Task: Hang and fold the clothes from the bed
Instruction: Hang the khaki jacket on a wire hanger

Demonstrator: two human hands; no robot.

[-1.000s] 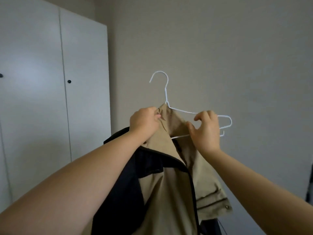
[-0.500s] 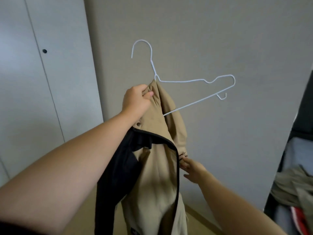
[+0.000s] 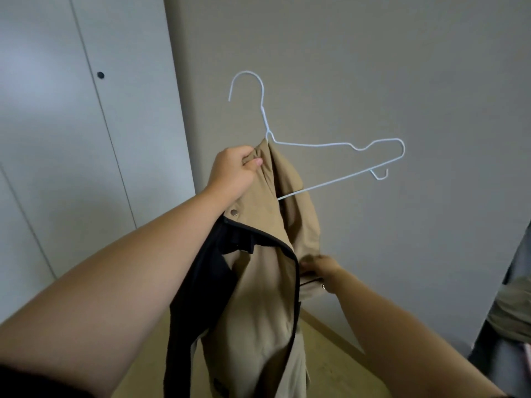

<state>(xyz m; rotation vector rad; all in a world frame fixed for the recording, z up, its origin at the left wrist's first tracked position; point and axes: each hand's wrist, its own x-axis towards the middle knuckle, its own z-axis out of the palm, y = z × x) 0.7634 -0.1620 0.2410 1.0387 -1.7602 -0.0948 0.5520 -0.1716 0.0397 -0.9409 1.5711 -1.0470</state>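
In front of a bare grey wall (image 3: 402, 67), a person holds up a beige jacket (image 3: 267, 297) with a black lining, one shoulder threaded onto a white wire hanger (image 3: 339, 145). The left hand (image 3: 234, 173) is raised just left of the hanger's neck, fingers clenched on the jacket's collar, thumb pressed over the fabric. The hanger's hook curls up above that hand; its right arm juts out bare to the right of the jacket, well clear of the cloth, with a small notch hook at its far end. Below the hanger, the right hand (image 3: 323, 270) sits at the jacket's right edge, fingers pinching a fold of beige fabric beside the black trim. A metal snap (image 3: 234, 213) shows on the jacket just under the left wrist. The rest of the jacket hangs down from the hanger towards the wooden floor (image 3: 330, 360). Left of the hanger stand white wardrobe doors (image 3: 86, 139) with a dark round knob (image 3: 100, 75). At the far right, crumpled clothes (image 3: 514, 311) lie partly in view.
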